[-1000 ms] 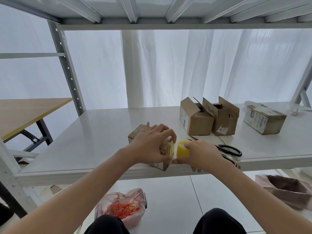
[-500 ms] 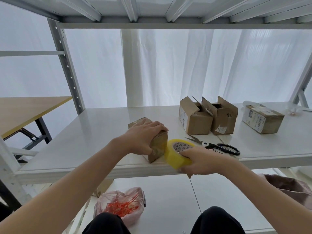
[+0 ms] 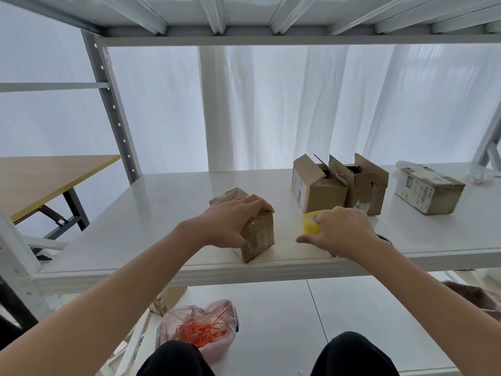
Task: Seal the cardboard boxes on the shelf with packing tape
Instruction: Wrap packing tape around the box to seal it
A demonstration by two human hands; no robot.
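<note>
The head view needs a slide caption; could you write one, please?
Left hand steadies a cardboard box on the shelf; right hand grips yellow tape roll.

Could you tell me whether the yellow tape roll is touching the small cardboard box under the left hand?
Apart. The head view shows bare white shelf between the tape roll in the right hand and the cardboard box the left hand holds.

White shelf [image 3: 168, 213] | small box [image 3: 259, 237] right at the front edge | tape roll [image 3: 310, 225] just beside it | two open boxes [image 3: 317, 189] touching, further back | labelled box [image 3: 429, 189] far right
</note>
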